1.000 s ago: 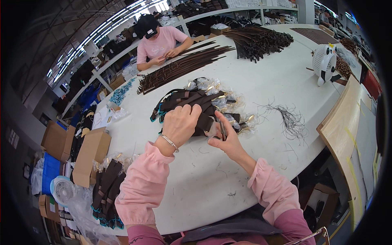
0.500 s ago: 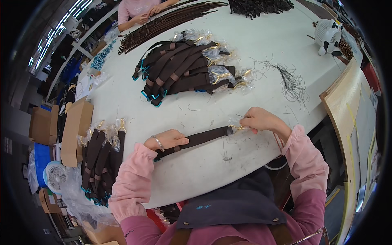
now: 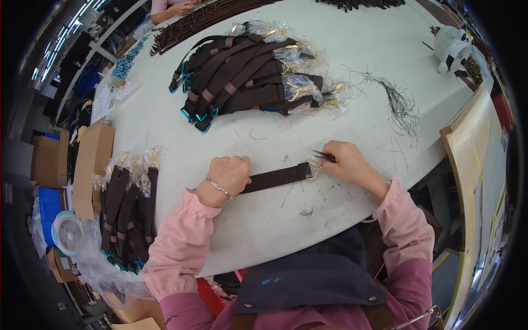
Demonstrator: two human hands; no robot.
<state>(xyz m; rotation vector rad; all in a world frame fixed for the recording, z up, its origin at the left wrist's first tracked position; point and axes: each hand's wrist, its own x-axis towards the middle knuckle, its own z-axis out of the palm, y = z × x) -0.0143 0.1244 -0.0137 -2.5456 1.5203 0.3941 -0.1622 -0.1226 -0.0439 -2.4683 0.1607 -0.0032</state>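
Observation:
A dark brown webbing strap (image 3: 276,179) lies across the near part of the table, with a gold metal hook (image 3: 314,170) in clear plastic at its right end. My left hand (image 3: 226,175) is closed over the strap's left part and hides that end. In my right hand (image 3: 347,163) are small dark thread snips (image 3: 324,156), their tips pointing left just above the hook. Whether the right fingers also touch the hook, I cannot tell. Loose dark threads lie around the strap.
Beyond my hands is a large pile of similar straps (image 3: 236,74); a smaller bunch (image 3: 126,209) lies at the left edge. A tangle of black threads (image 3: 401,104) and a white fan (image 3: 451,47) are to the right. Another person's hand (image 3: 180,9) shows at the far edge.
My left hand has turned over and slid right along the strap. The dark snips now show in my right hand, which has shifted slightly. The view has tilted a little.

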